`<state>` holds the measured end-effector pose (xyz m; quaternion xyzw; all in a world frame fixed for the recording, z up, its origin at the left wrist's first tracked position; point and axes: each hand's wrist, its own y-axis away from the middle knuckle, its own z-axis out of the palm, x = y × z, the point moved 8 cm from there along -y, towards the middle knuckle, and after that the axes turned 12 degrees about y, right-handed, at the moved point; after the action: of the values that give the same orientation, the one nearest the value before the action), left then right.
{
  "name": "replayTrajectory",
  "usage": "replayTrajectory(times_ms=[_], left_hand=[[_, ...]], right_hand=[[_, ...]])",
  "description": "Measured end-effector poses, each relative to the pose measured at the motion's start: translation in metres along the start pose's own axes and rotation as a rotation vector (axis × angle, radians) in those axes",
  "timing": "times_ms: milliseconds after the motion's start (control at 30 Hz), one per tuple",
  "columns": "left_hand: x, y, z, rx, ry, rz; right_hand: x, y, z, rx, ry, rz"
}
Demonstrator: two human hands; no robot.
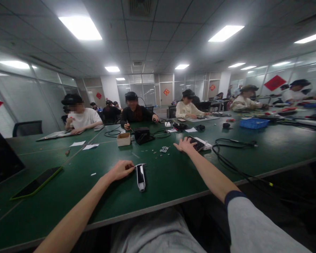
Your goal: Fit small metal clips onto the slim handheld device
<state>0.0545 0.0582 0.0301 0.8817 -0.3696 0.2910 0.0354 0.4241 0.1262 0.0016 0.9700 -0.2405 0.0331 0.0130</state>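
My left hand [121,170] rests on the green table with its fingers curled together. Its fingertips meet the upper end of a slim white device [141,185] with a long dark recess. A thin piece crosses that end by the fingers; what the fingers pinch is too small to make out. Farther out, my right hand [184,144] has its fingers spread, at the left side of a black flat case [197,143]. A white object [207,146] lies against the case's right side. Between the hands is a small pile of metal parts [164,149], with tiny pieces scattered round it.
A small cardboard box [124,139] and a black block-shaped device [142,136] stand ahead. Black cables [223,160] run over the right table edge. A green-edged phone [38,182] lies left, a blue tray [254,123] at far right. Several people sit across the table.
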Motion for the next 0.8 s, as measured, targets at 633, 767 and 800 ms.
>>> replayTrajectory(times_ms=[633, 767, 800], left_hand=[[0.005, 0.0, -0.001, -0.003, -0.018, -0.019], [0.006, 0.0, -0.001, -0.005, -0.038, -0.017], [0.006, -0.001, -0.001, -0.004, -0.043, -0.018]], right_hand=[[-0.045, 0.016, 0.002, 0.052, 0.048, -0.226], [-0.046, 0.017, 0.005, 0.046, 0.05, -0.228], [-0.047, 0.017, 0.005, 0.051, 0.051, -0.228]])
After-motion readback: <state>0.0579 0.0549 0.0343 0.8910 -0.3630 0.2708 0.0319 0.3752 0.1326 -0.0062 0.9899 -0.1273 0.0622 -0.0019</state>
